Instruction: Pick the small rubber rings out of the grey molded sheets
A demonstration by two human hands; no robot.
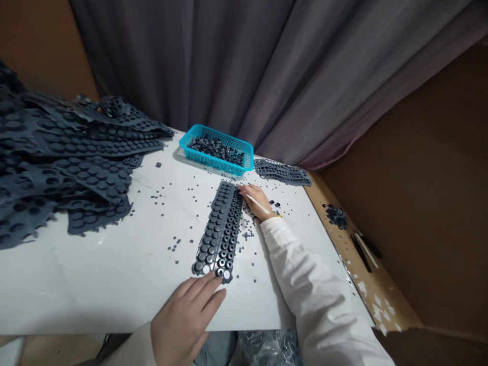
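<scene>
A dark grey moulded rubber strip (214,223) with rows of round knobs lies lengthwise before me on the table. Its right-hand rows show ring-like tops with holes. My left hand (188,312) rests at the strip's near end, fingers stretched out, fingertips touching its edge. At the far right corner of the strip, my right hand (256,201) is closed around a thin white stick (258,204). The stick's working tip is hidden by the fingers. Small dark round bits (247,235) are scattered about the strip.
Beyond the strip stands a turquoise basket (247,163) with many small dark rubber pieces. A heap of rubber sheets (76,173) covers the left side. Another perforated sheet (284,173) lies right of the basket. On the cardboard ledge sit a dark pile (335,216) and thin tools (366,250).
</scene>
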